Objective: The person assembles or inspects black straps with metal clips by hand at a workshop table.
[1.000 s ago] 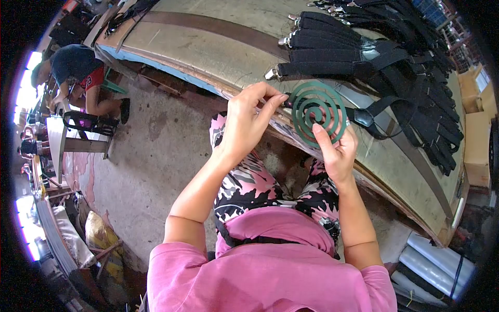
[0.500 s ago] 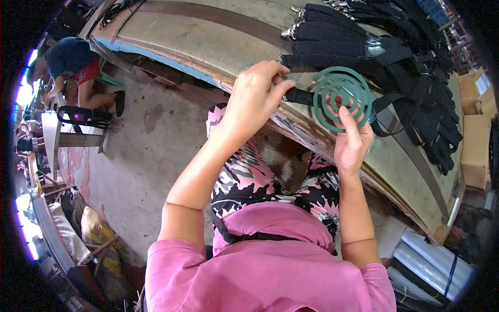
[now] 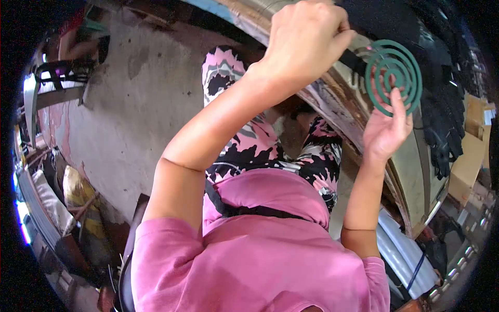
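My right hand [image 3: 387,127] grips a green spiral, apparently a mosquito coil [image 3: 416,80]. The thumb presses near the coil's centre, and fingers show behind its rings. Up and to the left, my left hand [image 3: 306,44] is closed, thumb against the curled fingers. A short black strap [image 3: 353,62] runs between this hand and the coil. The left fingertips are partly turned away; they appear to pinch the strap's end. Beyond the coil, a heap of black straps [image 3: 442,140] lies on the worn table [image 3: 408,177].
The table's rough wooden edge [image 3: 338,109] slants past my knees. Cardboard boxes [image 3: 468,166] stand at the right, above silvery rolls [image 3: 403,255]. A grey bench [image 3: 57,99] and sacks [image 3: 78,187] are on the left. Part of another person [image 3: 78,44] shows at upper left.
My view has tilted down and swung, so the table has slid up and right. Both hands now appear farther right and higher. The right hand keeps the coil.
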Demonstrator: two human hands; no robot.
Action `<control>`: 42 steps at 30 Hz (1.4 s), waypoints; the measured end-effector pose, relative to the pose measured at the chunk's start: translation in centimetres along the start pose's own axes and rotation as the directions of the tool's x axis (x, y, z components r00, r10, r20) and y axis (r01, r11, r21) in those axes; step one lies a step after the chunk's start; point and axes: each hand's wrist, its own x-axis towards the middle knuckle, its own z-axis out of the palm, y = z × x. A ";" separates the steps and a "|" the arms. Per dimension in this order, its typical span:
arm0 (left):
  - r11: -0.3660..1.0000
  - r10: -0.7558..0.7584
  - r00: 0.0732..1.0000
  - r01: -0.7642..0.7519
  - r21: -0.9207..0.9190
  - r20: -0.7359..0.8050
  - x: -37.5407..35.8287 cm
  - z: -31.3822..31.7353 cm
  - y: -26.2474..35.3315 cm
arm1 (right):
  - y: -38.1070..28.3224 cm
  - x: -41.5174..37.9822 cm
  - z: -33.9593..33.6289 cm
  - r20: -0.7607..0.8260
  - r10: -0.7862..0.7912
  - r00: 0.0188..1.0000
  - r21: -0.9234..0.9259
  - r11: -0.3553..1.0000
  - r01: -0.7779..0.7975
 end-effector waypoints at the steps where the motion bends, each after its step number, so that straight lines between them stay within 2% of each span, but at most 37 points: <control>1: 0.997 0.022 1.000 -0.024 -0.079 -0.022 0.0 -0.3 -0.1 | 0.0 0.1 0.0 -0.015 -0.007 1.000 -0.047 0.999 0.006; 3: 0.976 0.089 0.991 -0.108 -0.190 -0.104 -0.3 -0.2 -0.8 | -0.1 0.3 -0.1 -0.022 -0.005 1.000 -0.106 0.994 0.002; 4: 0.976 0.072 0.992 -0.092 -0.196 -0.106 -0.3 -0.3 -1.2 | -0.2 0.4 -0.1 0.003 -0.024 1.000 -0.104 0.994 0.024; 6: 0.944 0.070 0.998 -0.066 -0.324 0.001 0.2 -0.8 -1.9 | -0.4 0.3 0.3 0.029 -0.034 0.999 -0.118 0.992 0.037; 10: 0.879 0.122 0.992 -0.091 -0.467 0.036 0.8 -0.7 -3.4 | -0.7 0.2 0.7 0.069 -0.031 0.997 -0.124 0.992 0.039; 15: 0.872 0.124 0.992 -0.110 -0.476 -0.002 0.9 -0.5 -3.9 | -0.8 0.3 1.0 0.007 -0.053 0.999 -0.146 0.988 0.053; 17: 0.863 0.191 0.976 -0.216 -0.457 -0.099 0.4 -1.0 -3.6 | -0.9 0.3 1.0 0.008 -0.063 0.998 -0.152 0.986 0.063; 20: 0.845 0.210 0.968 -0.249 -0.473 -0.136 0.3 -0.9 -3.8 | -0.9 0.3 0.8 0.016 -0.063 0.998 -0.156 0.986 0.064; 24: 0.840 0.181 0.978 -0.209 -0.501 -0.105 0.5 0.0 -4.1 | -0.9 0.4 0.7 0.011 -0.074 0.997 -0.182 0.980 0.075; 26: 0.867 0.163 0.972 -0.222 -0.446 -0.166 0.0 -1.1 -3.5 | -0.9 0.2 1.0 -0.005 -0.079 0.997 -0.192 0.978 0.076; 36: 0.898 0.119 0.992 -0.127 -0.422 -0.043 -0.1 -1.5 -2.5 | -0.8 0.1 1.4 0.039 -0.078 0.996 -0.149 0.985 0.083; 38: 0.916 0.068 0.995 -0.090 -0.392 -0.069 -0.3 -1.5 -2.1 | -0.8 0.2 1.3 0.071 -0.067 0.995 -0.139 0.987 0.077; 40: 0.911 0.048 0.998 -0.056 -0.410 -0.030 -0.5 -1.4 -2.5 | -0.4 0.5 0.7 0.021 -0.085 0.996 -0.153 0.984 0.088; 42: 0.887 -0.010 0.999 0.028 -0.461 0.041 -0.3 -0.8 -3.1 | -0.4 0.4 0.7 0.062 -0.049 0.997 -0.125 0.990 0.057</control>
